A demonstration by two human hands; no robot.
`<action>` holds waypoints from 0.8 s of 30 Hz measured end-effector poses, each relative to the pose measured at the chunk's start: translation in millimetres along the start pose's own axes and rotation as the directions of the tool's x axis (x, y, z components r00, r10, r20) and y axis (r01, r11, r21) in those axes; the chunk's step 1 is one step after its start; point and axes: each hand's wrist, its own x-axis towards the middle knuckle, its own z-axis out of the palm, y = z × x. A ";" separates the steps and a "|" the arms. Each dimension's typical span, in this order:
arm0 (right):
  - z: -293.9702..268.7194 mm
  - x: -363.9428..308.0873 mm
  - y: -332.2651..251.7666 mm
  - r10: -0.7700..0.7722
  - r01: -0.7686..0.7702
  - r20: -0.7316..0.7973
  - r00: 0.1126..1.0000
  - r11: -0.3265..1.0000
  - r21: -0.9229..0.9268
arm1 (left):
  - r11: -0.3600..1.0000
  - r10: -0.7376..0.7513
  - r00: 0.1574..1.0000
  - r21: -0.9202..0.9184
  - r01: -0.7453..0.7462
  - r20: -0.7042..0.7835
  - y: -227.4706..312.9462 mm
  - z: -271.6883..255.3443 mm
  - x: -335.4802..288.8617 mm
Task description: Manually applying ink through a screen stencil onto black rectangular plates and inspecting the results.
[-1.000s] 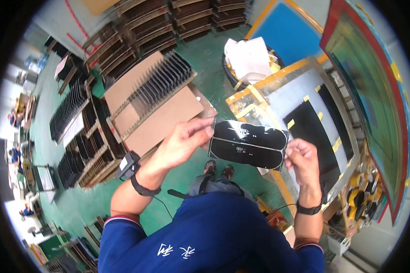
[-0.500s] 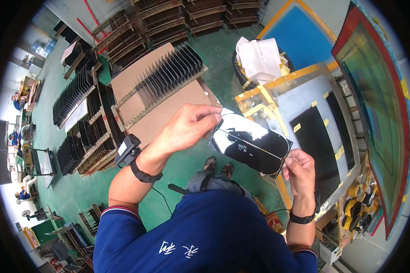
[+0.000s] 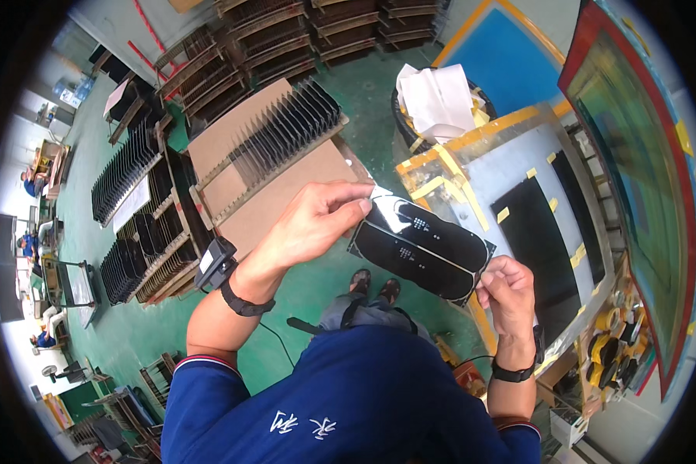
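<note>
Between my two hands hangs a thin glossy black panel [image 3: 433,259], a sheet with two long rounded black shapes, small dot clusters and a pale line along its middle. My left hand [image 3: 317,223] pinches its upper left corner between thumb and fingers. At the opposite, lower right end, my right hand [image 3: 507,286] grips the edge with bent fingers. The panel is tilted and held in the air above the floor, left of a work table [image 3: 510,166]. A white reflection covers part of its upper left area.
Black panels stand upright in a slotted wooden rack [image 3: 286,127] on a brown board, ahead left. More filled racks [image 3: 124,259] sit farther left. A framed screen [image 3: 634,155] rises over the table at right. Behind it is a bin [image 3: 441,100] with white paper. Tape rolls [image 3: 607,348] lie lower right.
The panel has tilted slightly in my hands: the large white reflection has shrunk toward the upper left corner, and a second dot cluster now shows. Both hands keep their hold.
</note>
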 end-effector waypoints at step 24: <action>-8.2 -8.6 31.8 0.039 -0.052 -0.150 0.988 0.995 -0.082 | 0.968 0.089 0.996 0.237 -0.085 -0.009 -13.6 16.3 12.6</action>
